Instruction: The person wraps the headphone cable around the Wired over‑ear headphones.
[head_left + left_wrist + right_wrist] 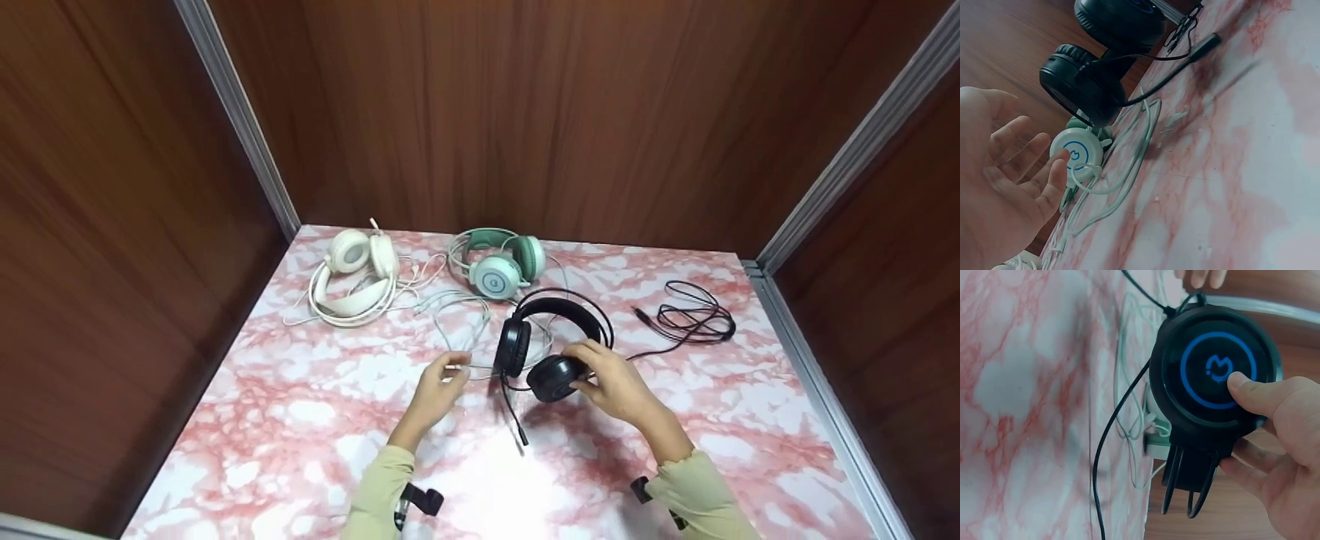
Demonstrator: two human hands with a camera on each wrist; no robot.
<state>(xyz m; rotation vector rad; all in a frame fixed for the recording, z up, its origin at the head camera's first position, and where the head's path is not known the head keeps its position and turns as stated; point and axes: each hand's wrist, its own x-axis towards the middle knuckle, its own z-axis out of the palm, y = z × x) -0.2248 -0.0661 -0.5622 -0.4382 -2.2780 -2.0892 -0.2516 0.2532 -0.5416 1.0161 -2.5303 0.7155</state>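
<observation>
Black headphones [512,346] are held up over the table, their microphone boom pointing down toward the front. My right hand [616,381] grips the right ear cup; in the right wrist view the thumb of that hand [1280,439] lies on the cup's outer face [1216,371], with fingers behind it. To the left of the headphones, my left hand [439,390] has its fingers loosely bent and holds nothing. The left wrist view shows this hand [1010,174] beside the nearer black ear cup [1081,84], apart from it.
White headphones [352,304] lie at the back left with their cable. Green headphones [496,276] lie at the back middle, pale cables in front. The coiled black cable [694,322] rests on the right of the marbled table [300,427]. Wood panels [525,112] surround the table.
</observation>
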